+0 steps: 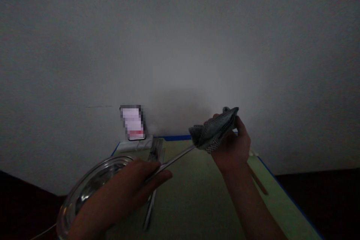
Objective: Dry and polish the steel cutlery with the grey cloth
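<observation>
My left hand (132, 185) pinches the handle end of a long metal utensil (176, 158) that slants up to the right above the table. Its far end is wrapped in a checkered grey cloth (214, 130), and my right hand (232, 146) is closed around that cloth. Which kind of utensil it is stays hidden by the cloth. Both hands hover over the green table (194, 195).
A clear glass plate (84, 187) sits at the left under my left forearm. More metal cutlery (154, 153) lies on the table behind and below the left hand. A phone (132, 123) leans on a white stand by the wall. Wooden chopsticks (257, 180) lie at the right edge.
</observation>
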Motion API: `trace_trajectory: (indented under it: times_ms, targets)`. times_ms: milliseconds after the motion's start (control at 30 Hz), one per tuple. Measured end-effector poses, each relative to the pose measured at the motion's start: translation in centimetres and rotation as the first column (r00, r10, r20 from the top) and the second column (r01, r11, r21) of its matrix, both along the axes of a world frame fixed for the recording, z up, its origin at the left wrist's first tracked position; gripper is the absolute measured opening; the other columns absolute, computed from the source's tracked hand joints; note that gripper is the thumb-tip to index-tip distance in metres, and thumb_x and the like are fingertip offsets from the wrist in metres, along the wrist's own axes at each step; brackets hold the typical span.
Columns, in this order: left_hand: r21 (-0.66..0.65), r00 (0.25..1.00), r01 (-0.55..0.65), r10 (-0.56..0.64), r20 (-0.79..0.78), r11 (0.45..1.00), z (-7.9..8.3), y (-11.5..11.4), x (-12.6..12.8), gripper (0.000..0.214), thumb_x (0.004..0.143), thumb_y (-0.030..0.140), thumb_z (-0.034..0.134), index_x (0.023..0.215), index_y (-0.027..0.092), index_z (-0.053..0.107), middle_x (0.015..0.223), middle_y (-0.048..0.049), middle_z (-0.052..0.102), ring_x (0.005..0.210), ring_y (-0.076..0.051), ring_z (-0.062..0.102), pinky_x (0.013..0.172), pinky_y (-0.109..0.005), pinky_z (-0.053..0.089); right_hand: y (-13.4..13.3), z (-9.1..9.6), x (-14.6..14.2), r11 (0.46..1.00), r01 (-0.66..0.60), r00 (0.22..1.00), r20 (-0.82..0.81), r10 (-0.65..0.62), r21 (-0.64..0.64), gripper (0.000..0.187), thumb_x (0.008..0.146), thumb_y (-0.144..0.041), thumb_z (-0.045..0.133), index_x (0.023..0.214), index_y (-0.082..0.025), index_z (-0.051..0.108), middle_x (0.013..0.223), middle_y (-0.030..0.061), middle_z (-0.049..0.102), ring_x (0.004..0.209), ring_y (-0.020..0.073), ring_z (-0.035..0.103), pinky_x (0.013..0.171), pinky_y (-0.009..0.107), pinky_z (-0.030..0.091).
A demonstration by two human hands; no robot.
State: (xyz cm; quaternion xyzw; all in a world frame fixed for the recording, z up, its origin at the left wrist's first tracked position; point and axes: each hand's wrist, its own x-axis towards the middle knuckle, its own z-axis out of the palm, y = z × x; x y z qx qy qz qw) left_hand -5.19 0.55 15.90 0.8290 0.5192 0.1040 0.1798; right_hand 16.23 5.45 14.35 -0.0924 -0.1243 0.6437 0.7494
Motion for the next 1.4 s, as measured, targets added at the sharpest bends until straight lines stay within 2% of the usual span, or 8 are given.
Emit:
trace_trajectory:
  times_ms: [133,300,500,667,800,1067,1233,1400]
  targets:
    - [-0.043,0.997,-0.061,0.059,-0.053,0.997,0.1,-0.2,0.0,0.050,0.088,0.056,0.028,0.073,0.021,0.061,0.069,0.0002,0.061,0.065,-0.017,0.059,0.062,-0.028,0.043,0.4,-0.3,0.5,0.998,0.058,0.998,0.020,-0.057,-0.026,0.029,0.083,-0.033,0.039,0.079,-0.025,0.067,0.069,-0.0028,0.069,0.076,0.0136,0.063,0.080,0.033,0.047]
    - [-0.042,0.998,-0.037,0.035,-0.055,0.998,0.1,-0.3,0.6,0.050,0.088,0.054,0.027,0.071,0.021,0.060,0.068,-0.0004,0.062,0.062,-0.017,0.060,0.059,-0.029,0.041,0.6,-0.2,0.4,0.999,0.046,0.999,0.012,-0.045,-0.021,0.035,0.085,-0.035,0.033,0.079,-0.022,0.066,0.068,-0.0009,0.068,0.072,0.0127,0.063,0.075,0.029,0.050]
    - [-0.022,0.998,0.058,-0.058,0.033,0.998,-1.0,0.0,2.2,0.034,0.090,0.044,0.032,0.095,0.023,0.059,0.075,-0.0001,0.067,0.064,-0.017,0.061,0.055,-0.026,0.041,-0.2,-0.6,-4.0,0.993,-0.087,0.996,0.007,0.088,-0.075,0.026,0.081,-0.032,0.044,0.063,-0.019,0.057,0.056,-0.0032,0.060,0.050,0.0088,0.054,0.054,0.021,0.048]
    - [0.000,0.996,-0.010,0.010,0.085,1.000,-1.9,0.4,2.0,0.032,0.088,0.042,0.038,0.082,0.022,0.063,0.072,-0.0006,0.067,0.063,-0.017,0.062,0.062,-0.027,0.045,-1.0,-1.0,-6.1,0.963,-0.135,0.990,0.014,0.142,-0.232,0.026,0.080,-0.037,0.046,0.064,-0.020,0.056,0.055,-0.0035,0.056,0.048,0.0089,0.052,0.054,0.022,0.048]
    - [0.035,0.990,-0.020,0.015,0.144,0.999,-1.6,0.4,1.2,0.033,0.087,0.041,0.036,0.101,0.025,0.061,0.093,-0.0031,0.068,0.083,-0.020,0.064,0.074,-0.029,0.049,-0.5,-0.8,-4.6,0.993,-0.106,0.994,0.003,0.107,-0.059,0.030,0.081,-0.038,0.044,0.060,-0.019,0.053,0.051,-0.0047,0.051,0.045,0.0067,0.048,0.050,0.020,0.043]
    - [0.059,0.998,0.045,-0.048,0.049,0.997,-0.6,-0.2,1.1,0.028,0.086,0.046,0.040,0.088,0.026,0.059,0.072,0.0010,0.065,0.063,-0.016,0.062,0.056,-0.024,0.046,0.6,0.3,-0.5,0.999,0.025,0.994,-0.106,-0.027,-0.020,0.040,0.086,-0.040,0.039,0.052,-0.019,0.041,0.043,-0.0082,0.035,0.037,0.0041,0.031,0.038,0.018,0.025]
    - [0.162,0.998,0.060,-0.061,0.002,0.985,-0.4,-0.6,1.6,0.033,0.088,0.046,0.034,0.083,0.023,0.057,0.068,-0.0004,0.064,0.058,-0.017,0.060,0.054,-0.026,0.045,0.1,0.6,-1.4,0.999,0.036,0.991,-0.129,-0.034,0.008,0.044,0.089,-0.045,0.034,0.055,-0.018,0.041,0.044,-0.0088,0.034,0.036,0.0035,0.029,0.036,0.018,0.022]
    - [0.168,0.998,0.042,-0.035,-0.042,0.985,-0.9,0.1,2.1,0.028,0.089,0.040,0.033,0.088,0.022,0.055,0.071,-0.0007,0.066,0.060,-0.017,0.061,0.055,-0.027,0.044,-0.4,-0.1,-3.5,1.000,0.026,0.999,-0.034,-0.026,-0.012,0.037,0.082,-0.048,0.047,0.058,-0.019,0.044,0.045,-0.0102,0.035,0.036,0.0035,0.031,0.037,0.017,0.025]
